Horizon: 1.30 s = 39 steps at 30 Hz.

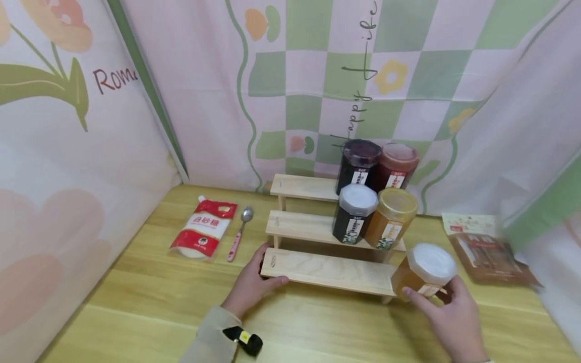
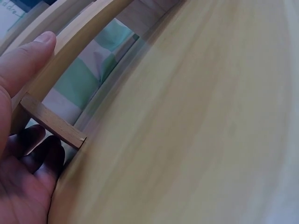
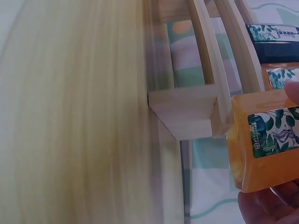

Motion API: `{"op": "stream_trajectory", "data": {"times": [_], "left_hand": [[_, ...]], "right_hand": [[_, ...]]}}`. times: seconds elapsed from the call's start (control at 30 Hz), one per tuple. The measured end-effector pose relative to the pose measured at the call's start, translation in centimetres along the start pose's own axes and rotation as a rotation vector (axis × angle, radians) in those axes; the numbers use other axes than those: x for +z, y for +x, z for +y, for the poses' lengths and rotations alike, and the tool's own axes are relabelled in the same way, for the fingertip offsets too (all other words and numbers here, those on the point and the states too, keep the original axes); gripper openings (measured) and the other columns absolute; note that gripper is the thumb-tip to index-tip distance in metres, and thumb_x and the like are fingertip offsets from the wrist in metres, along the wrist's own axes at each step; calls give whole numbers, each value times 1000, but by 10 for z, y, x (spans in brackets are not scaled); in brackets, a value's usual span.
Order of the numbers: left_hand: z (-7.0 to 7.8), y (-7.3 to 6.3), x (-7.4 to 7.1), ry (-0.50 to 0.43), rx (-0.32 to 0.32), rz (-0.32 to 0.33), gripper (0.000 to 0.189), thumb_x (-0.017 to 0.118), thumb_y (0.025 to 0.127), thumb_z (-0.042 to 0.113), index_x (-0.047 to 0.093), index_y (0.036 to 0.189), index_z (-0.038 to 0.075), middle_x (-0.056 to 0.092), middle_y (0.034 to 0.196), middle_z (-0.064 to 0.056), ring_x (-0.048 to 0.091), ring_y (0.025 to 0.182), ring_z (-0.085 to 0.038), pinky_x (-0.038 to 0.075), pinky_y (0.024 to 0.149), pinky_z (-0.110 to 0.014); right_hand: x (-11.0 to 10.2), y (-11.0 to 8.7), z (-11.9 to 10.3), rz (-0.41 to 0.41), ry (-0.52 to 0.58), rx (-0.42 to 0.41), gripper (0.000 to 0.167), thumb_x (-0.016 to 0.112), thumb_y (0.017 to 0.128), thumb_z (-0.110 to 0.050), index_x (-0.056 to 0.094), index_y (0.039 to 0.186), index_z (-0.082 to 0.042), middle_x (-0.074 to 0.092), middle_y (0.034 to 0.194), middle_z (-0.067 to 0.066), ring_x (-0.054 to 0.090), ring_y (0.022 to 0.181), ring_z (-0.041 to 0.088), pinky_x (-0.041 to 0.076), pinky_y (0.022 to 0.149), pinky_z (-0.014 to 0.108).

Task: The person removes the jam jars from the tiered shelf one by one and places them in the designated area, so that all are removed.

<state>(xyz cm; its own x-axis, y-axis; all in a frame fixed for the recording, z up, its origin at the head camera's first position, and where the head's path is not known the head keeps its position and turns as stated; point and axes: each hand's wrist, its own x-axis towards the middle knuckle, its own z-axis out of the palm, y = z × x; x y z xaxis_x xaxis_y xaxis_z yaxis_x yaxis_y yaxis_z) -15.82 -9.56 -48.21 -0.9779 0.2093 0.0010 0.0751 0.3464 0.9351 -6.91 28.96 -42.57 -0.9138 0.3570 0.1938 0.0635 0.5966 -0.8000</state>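
Head cam, from where I stand: sits above and behind both hands, faces forward and down, widest and farthest of the three. Gets the left hand [image 1: 252, 285], the right hand [image 1: 455, 317], the wooden stand [image 1: 327, 269] between them, the patterned curtain [image 1: 308, 75] beyond. Left wrist cam: close up, image tilted, looks past that hand along the tabletop [image 2: 187, 126] and under the stand's near end. Right wrist cam: also close, turned sideways, tabletop at frame left, that hand cut by the right edge. Head and left wrist share the stand's left end; head and right wrist share its right end plus the orange jar [image 3: 266, 170] in the right hand.
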Motion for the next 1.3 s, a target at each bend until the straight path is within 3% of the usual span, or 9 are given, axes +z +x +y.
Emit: {"op": "stream_trajectory", "data": {"times": [0.2,0.43,0.6,0.73,0.8,0.97,1.03,1.2,1.3], "left_hand": [[-1,1,0,-19,-1,-2,110,87,73,48,26,159,16,53,145,-11,53,130,-32,39,111,-55],[-1,2,-1,-39,0,-12,109,86,73,48,26,159,17,54,143,-9,55,128,-30,41,110,-54],[-2,3,-2,-49,7,-17,109,86,73,49,26,159,17,55,142,-7,56,126,-28,42,109,-52],[-3,3,-2,-43,12,-16,109,86,73,50,26,159,16,54,143,-8,55,128,-30,40,110,-54],[-3,3,-1,-33,11,-15,110,85,73,51,26,159,16,53,145,-9,53,129,-31,39,111,-55],[-4,2,0,-22,2,-12,110,85,73,51,26,159,17,52,146,-9,52,131,-31,37,112,-55],[-4,2,0,-27,3,-13,109,85,74,50,26,159,17,52,146,-10,52,131,-31,37,112,-55],[-3,2,-1,-35,4,-16,109,86,73,49,26,159,17,53,145,-9,53,130,-31,38,112,-54],[-2,1,-1,-35,10,-13,109,86,73,50,26,159,17,54,144,-8,54,129,-30,39,111,-54]], "right_hand": [[-8,8,7,0,-17,-7,83,88,79,-26,43,145,-2,54,127,8,43,100,-15,41,76,-1],[-13,20,21,6,-65,25,87,86,81,-33,41,147,-1,54,136,23,40,95,-17,38,71,0],[-15,29,30,16,-56,48,87,86,81,-33,41,148,-1,54,136,27,41,93,-16,40,70,2],[-15,36,35,20,-23,89,87,85,82,-33,39,151,-7,51,141,26,46,99,-10,42,72,2],[-16,40,37,17,-15,117,88,84,83,-34,36,153,-11,48,145,25,53,112,1,44,76,3],[-18,52,45,-4,-30,137,93,81,86,-38,27,159,-20,40,154,23,44,134,40,45,105,29],[-18,58,49,-3,-38,133,93,80,86,-39,26,160,-21,38,155,24,43,133,44,42,110,44],[-21,73,61,-4,-29,126,95,79,86,-42,27,159,-13,37,153,29,42,131,50,33,109,65],[-23,83,69,-1,-32,113,95,80,85,-43,27,159,-15,37,154,28,41,131,49,31,107,70]]}}
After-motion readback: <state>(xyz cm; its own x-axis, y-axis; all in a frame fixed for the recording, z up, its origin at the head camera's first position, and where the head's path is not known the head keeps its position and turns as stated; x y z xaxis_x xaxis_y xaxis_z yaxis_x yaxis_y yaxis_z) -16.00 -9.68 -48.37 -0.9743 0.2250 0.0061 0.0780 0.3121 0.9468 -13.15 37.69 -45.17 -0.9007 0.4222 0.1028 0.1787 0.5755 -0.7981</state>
